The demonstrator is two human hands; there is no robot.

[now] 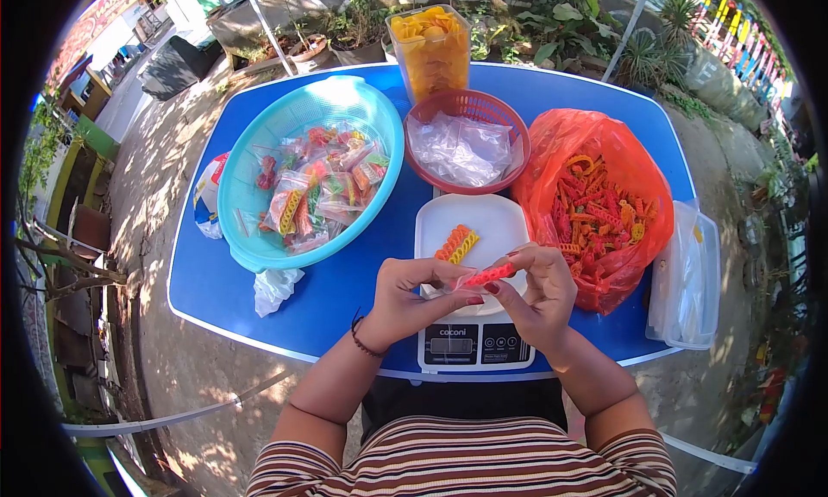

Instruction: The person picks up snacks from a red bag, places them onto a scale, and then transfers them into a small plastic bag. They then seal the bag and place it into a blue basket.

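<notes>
Head view: a red snack twist [487,276] is pinched between the fingers of the left hand [405,300] and right hand [541,297], just above the white tray [500,217] of a scale [474,346] on the blue desk [345,281]. Weighing seems in hand; a gentle drop onto the tray is called for next.

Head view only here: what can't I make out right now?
- Scale display: too small and dim to read a weight.
- White tray: near edge hidden behind the left hand and right hand, which pinch a red spiral cracker.
- Clear lidded box: contents lost to glare and blur near the lens edge.
- White packet: partly behind the teal basket; label unreadable.
</notes>
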